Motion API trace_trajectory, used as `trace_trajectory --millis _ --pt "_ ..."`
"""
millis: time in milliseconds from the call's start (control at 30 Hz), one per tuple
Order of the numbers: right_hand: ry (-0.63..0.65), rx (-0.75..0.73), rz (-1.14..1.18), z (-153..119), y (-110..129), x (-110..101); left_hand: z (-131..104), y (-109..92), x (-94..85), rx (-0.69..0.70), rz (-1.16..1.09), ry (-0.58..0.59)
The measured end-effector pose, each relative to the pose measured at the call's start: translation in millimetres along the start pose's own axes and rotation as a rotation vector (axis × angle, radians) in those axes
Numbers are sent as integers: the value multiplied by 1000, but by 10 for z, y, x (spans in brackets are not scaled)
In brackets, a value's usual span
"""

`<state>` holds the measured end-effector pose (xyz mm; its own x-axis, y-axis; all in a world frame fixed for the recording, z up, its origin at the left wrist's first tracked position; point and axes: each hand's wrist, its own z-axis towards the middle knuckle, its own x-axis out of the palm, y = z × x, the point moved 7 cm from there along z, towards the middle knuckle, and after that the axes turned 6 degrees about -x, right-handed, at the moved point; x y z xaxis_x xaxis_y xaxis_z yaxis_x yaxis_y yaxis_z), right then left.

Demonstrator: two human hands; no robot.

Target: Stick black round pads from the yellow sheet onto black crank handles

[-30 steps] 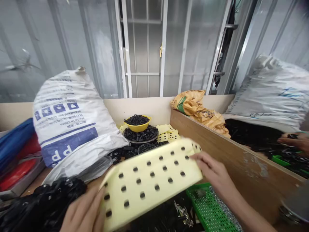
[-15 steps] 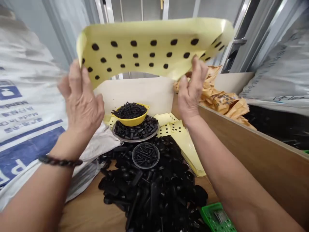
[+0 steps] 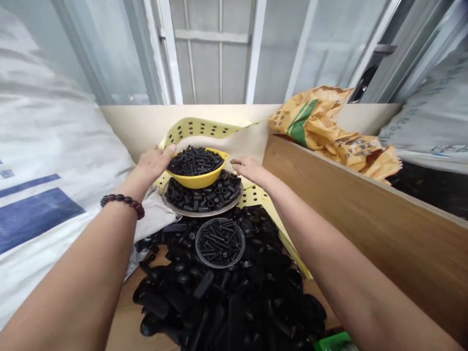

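A yellow sheet with rows of black dots [image 3: 197,127] curves upright behind the bowl, close to the pale back board. My left hand [image 3: 155,162], wearing a dark bead bracelet, grips the sheet's left end between thumb and fingers. My right hand [image 3: 250,169] is off the sheet, with its fingers stretched toward the right side of the yellow bowl [image 3: 197,182]. Black screws [image 3: 195,162] fill that bowl, which sits on a metal tray [image 3: 204,213] of short black tube pieces [image 3: 208,197]. More dotted yellow sheets [image 3: 254,196] lie beside the tray.
A clear round tub of black screws [image 3: 220,243] stands among piled black plastic parts [image 3: 226,302]. White sacks [image 3: 54,146] bulge at the left. A wooden partition [image 3: 347,209] runs along the right, with a crumpled orange sack [image 3: 321,122] over it. A green basket [image 3: 334,342] shows at the bottom.
Both hands have lowered and moved forward, carrying the dotted yellow sheet from in front of me to behind the bowl. My right hand has let go of it.
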<state>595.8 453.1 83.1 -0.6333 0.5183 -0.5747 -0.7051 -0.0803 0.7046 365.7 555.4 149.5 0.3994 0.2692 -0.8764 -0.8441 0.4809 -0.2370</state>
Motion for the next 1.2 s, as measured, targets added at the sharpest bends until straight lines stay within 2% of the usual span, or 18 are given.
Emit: trace_trajectory --millis 167,300,433,533,600,667,800,900,1033,1200 --pt "-29 33 267 -218 112 -243 -89 -2 -45 -6 -62 1" --pt "-34 50 479 -387 155 -335 -301 -98 -231 64 -125 -78" --pt "-57 85 616 -628 65 -493 -723 -283 -440 193 -217 -156" --pt "-72 120 664 -882 -48 -622 -1159 -580 -411 417 -306 -93" --pt "-76 144 668 -1072 -137 -677 -1463 -817 -292 558 -326 -18" --pt "-86 167 664 -1256 -234 -718 -1731 -1055 -103 636 -296 91" --pt "-112 217 655 -1550 -401 -804 -2196 -1540 343 709 -169 350" --pt "-133 234 667 -1692 -436 -890 -2467 -1898 610 755 -119 446" --pt "-169 231 697 -1824 -400 -997 -2632 -2267 916 776 -56 509" --pt "-259 208 751 -1919 -358 -1096 -2560 -2487 1185 746 7 559"
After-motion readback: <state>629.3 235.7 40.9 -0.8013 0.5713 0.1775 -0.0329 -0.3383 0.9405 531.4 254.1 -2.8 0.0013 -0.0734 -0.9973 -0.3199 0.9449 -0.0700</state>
